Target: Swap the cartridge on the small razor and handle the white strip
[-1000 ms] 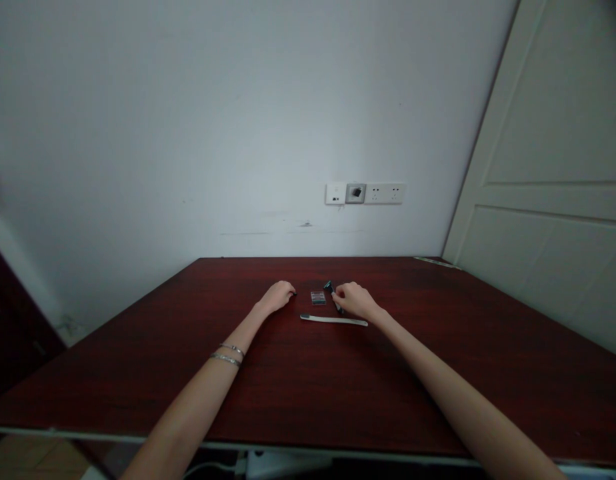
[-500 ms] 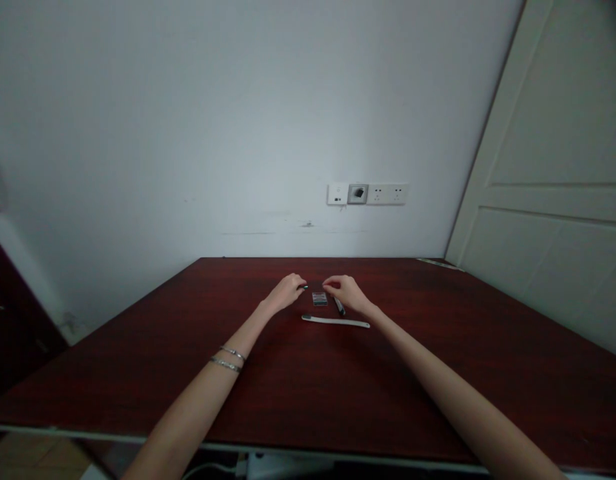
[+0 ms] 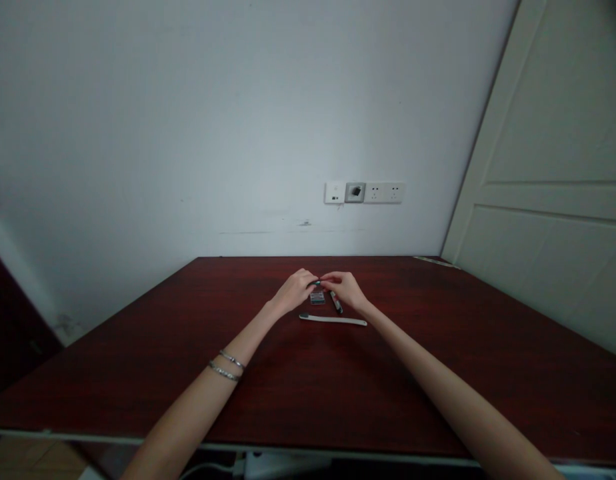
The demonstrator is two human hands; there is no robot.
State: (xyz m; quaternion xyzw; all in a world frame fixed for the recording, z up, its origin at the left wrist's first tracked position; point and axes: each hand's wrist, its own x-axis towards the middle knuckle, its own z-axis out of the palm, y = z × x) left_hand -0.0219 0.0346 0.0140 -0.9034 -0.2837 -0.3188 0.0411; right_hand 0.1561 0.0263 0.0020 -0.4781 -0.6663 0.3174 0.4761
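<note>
Over the far middle of the table, my left hand (image 3: 297,291) is closed, its fingertips gripping a small dark, slim piece (image 3: 315,283) with a pale bluish glint. Its kind is too small to make out. My right hand (image 3: 347,289) pinches at the other end of that piece, so the two sets of fingertips nearly meet. Just below them lies a small clear flat case (image 3: 317,298) with dark contents. A short black-and-pale stick-like item (image 3: 337,303) rests slantwise beside it, partly under my right hand. Closer to me is a long, slightly curved white handle (image 3: 334,320) with a dark left end.
The dark red table (image 3: 268,413) meets a pale wall with a row of sockets (image 3: 365,193). A white panelled door (image 3: 548,193) stands along the right. A pale strip (image 3: 437,263) lies at the far right corner. Beneath the front edge are a cable and a white object.
My left hand has moved right with the small dark piece, and my right fingertips now meet it. The view has shifted slightly; the items on the table lie as before.
</note>
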